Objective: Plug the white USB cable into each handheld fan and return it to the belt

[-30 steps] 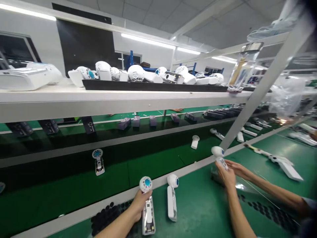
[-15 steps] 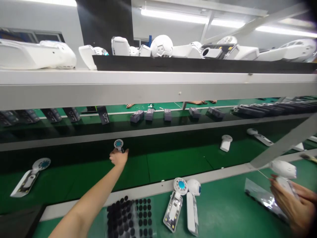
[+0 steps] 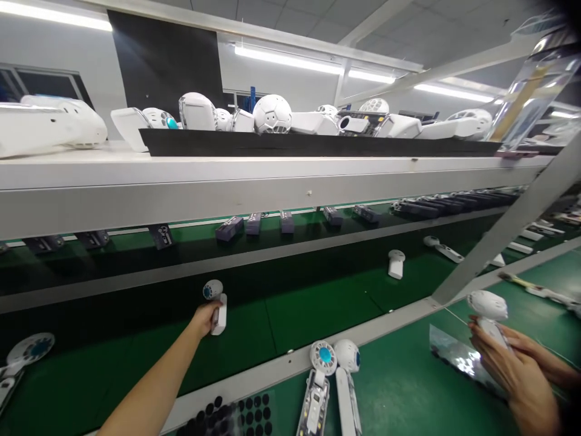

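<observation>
Over the dark green conveyor, my left hand point(image 3: 206, 318) is closed on the handle of a white handheld fan point(image 3: 220, 315). Its round head tilts up and to the left, with a blue centre partly showing. My right hand is out of view. On the near bench lie an opened handheld fan point(image 3: 314, 399), its inner parts exposed, and a closed white fan point(image 3: 347, 393) beside it. Left of these sits a sheet of round black pads point(image 3: 254, 415), partly cut off by the frame.
At the right, a co-worker's hands point(image 3: 512, 369) hold another white fan point(image 3: 488, 306) near a clear plastic bag point(image 3: 463, 357). More fans lie on the conveyor point(image 3: 290, 303). A slanted post point(image 3: 494, 230) and an overhead shelf point(image 3: 254, 197) carrying white parts bound the space; dark boxes point(image 3: 229, 229) line the far belt.
My left hand has picked the fan up off the conveyor and turned it, so the white handle now shows. The camera view has tilted up and shifted right.
</observation>
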